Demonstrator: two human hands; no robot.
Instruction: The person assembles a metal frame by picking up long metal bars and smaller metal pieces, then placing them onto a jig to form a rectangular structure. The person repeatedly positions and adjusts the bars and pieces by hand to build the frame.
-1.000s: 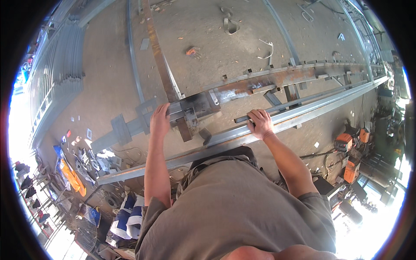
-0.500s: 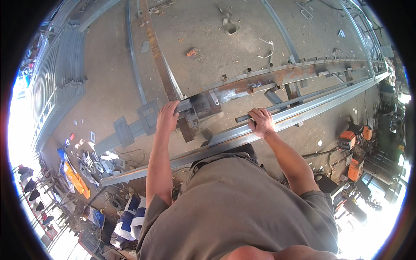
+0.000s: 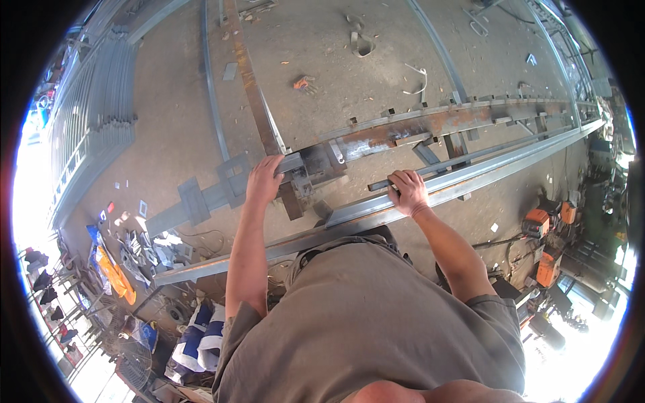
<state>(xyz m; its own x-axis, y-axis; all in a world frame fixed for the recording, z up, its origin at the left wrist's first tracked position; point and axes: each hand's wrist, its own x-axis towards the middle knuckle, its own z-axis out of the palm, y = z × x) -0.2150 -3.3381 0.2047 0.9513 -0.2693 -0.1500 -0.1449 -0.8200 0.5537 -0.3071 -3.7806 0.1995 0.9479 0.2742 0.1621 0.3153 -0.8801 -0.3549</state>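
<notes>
My left hand (image 3: pixel 265 180) is closed over the left end of a short grey square steel tube (image 3: pixel 291 162), at the near end of a long rusty steel beam (image 3: pixel 383 139). The fingers curl over its top; their tips are partly hidden. To the right, my right hand (image 3: pixel 408 191) wraps round a thin dark steel tube (image 3: pixel 443 165), close to its open end. This tube runs off to the far right, alongside the beam. Just in front of my body lies a long galvanised steel channel (image 3: pixel 470 180), under my right wrist. A dark steel crosspiece (image 3: pixel 291 203) juts toward me beside my left hand.
Flat grey plates (image 3: pixel 193 201) sit on the beam's left stretch. A rusty flat bar (image 3: pixel 252 87) runs away from me. An orange glove (image 3: pixel 304 84) and a strap loop (image 3: pixel 363 45) lie on the floor. Orange machines (image 3: pixel 536 223) stand right; stacked metal frames (image 3: pixel 101 101) stand left.
</notes>
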